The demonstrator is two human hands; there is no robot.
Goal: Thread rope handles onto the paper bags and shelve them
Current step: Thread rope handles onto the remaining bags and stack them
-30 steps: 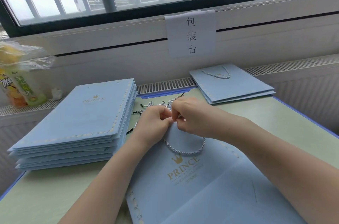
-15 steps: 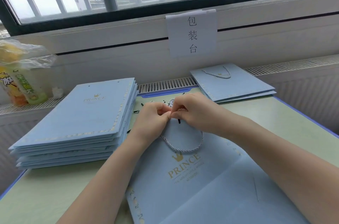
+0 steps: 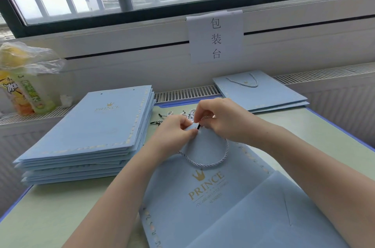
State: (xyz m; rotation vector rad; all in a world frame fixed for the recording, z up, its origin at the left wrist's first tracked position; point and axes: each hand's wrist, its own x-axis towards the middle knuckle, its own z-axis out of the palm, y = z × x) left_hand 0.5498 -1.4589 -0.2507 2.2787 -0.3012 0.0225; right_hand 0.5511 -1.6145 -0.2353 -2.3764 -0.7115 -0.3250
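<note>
Two hands meet at the top edge of one light blue paper bag (image 3: 203, 197) lying flat on the surface (image 3: 50, 213). The left hand (image 3: 174, 132) pinches that edge, while the right hand (image 3: 219, 120) pinches the black-tipped end of a twisted rope handle (image 3: 205, 163), whose loop rests on the bag's face. To the left sits one stack of flat bags (image 3: 97, 126); its layers are too close to count. Two finished bags (image 3: 261, 93) lie at the far right, one handle showing. Loose ropes (image 3: 168, 114) behind the hands are partly hidden, number unclear. The near bag is cut off below.
</note>
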